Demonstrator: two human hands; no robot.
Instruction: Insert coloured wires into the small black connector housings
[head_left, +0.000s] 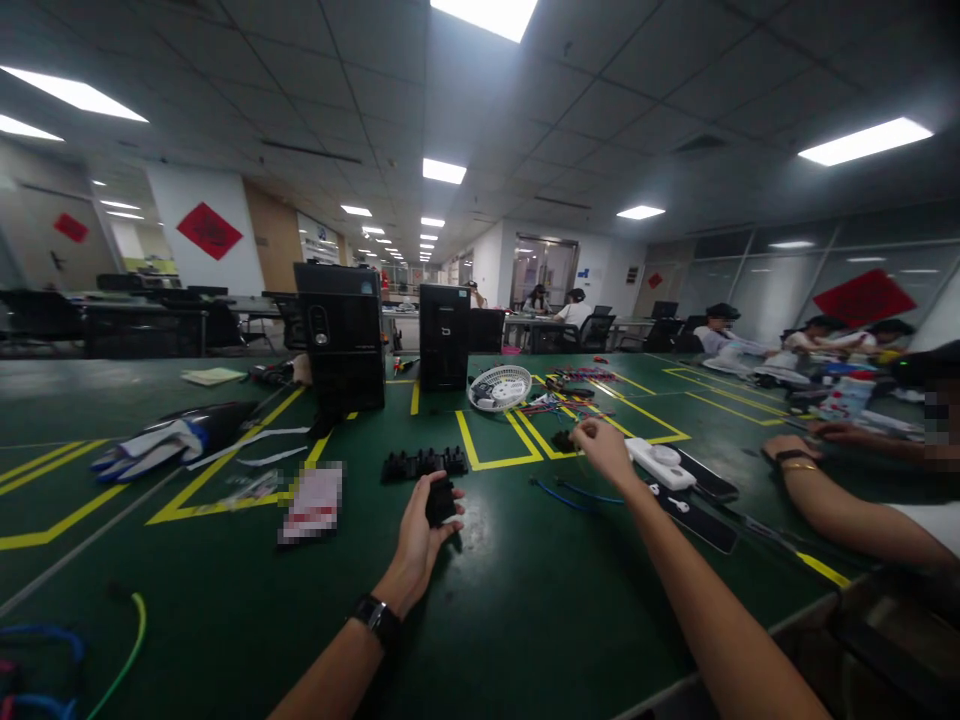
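My left hand, with a dark watch on the wrist, rests on the green table and is closed around a small black block. Just beyond it lies a row of black plastic parts. My right hand is stretched far forward with its fingers pinched together over a small dark piece near the yellow floor-tape lines; what the fingers hold is too small to name.
Two black computer towers stand at the back, a white fan grille and coloured wires beside them. A white power strip and black phones lie right. Another person's arms rest at the right edge. Gloves lie left.
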